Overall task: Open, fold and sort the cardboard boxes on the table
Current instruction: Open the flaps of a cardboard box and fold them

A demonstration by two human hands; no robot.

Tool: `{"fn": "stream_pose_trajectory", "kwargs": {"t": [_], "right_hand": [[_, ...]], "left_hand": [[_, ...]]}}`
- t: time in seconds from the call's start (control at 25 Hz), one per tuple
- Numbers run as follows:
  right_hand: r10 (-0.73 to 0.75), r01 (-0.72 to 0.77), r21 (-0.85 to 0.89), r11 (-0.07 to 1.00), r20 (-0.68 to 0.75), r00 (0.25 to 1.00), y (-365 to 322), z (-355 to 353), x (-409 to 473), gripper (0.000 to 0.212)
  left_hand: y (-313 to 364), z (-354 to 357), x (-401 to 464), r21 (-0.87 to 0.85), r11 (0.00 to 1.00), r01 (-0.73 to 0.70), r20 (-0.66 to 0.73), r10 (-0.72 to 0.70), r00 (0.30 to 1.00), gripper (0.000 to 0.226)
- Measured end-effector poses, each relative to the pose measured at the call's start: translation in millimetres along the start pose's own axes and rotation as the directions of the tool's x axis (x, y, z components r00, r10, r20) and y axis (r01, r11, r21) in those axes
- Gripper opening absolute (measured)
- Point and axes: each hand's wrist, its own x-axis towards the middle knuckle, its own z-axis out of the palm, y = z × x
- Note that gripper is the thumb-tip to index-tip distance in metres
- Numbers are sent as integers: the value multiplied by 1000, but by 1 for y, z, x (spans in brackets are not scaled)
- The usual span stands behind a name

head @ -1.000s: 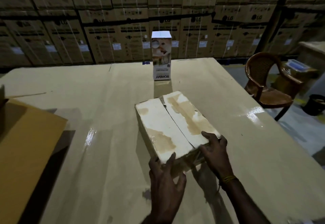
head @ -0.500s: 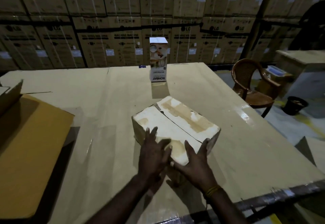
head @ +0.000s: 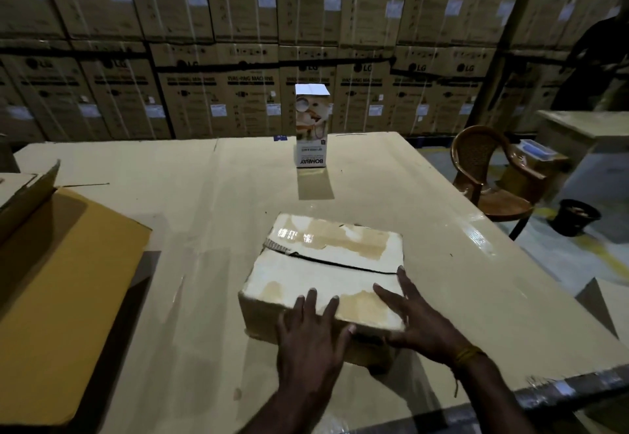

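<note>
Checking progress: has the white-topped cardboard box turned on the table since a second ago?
Yes. The white-topped cardboard box has rotated; its flap seam now runs across, no longer toward the upright printed carton.

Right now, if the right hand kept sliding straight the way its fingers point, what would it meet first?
The right hand lies on the closed cardboard box, fingers pointing up-left across the lid. It would probably first cross the dark seam between the flaps; depth is hard to judge.

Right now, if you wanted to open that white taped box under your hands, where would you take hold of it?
Probably at the dark seam across the white box's top, where the two flaps meet. The near flap's edge looks slightly lifted, so fingers could hook under it from the far side and pull toward me. The left hand and right hand already lie flat on that near flap.
</note>
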Motion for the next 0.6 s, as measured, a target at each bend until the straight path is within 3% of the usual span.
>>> {"fn": "stream_pose_trajectory", "kwargs": {"t": [0.08, 0.24, 0.32, 0.4, 0.6], "right_hand": [[33, -31, -25, 999, 76, 997, 12, -16, 6, 102], [69, -65, -32, 997, 167, 984, 14, -32, 16, 87], [95, -69, -183, 981, 135, 986, 4, -24, 20, 87], [79, -59, -292, 955, 57, 995, -6, -10, 23, 102], [-36, 43, -282, 958, 30, 999, 7, -9, 45, 102]], "left_hand": [[18, -1, -13, 34, 999, -24, -28, 24, 999, 60], [36, -6, -12, -35, 999, -28, -77, 25, 997, 43], [34, -2, 2, -50, 999, -11, -89, 6, 996, 42], [34, 2, 16, -37, 999, 23, -13, -24, 1000, 52], [57, 18, 35, 50, 987, 152, 64, -155, 986, 61]]}}
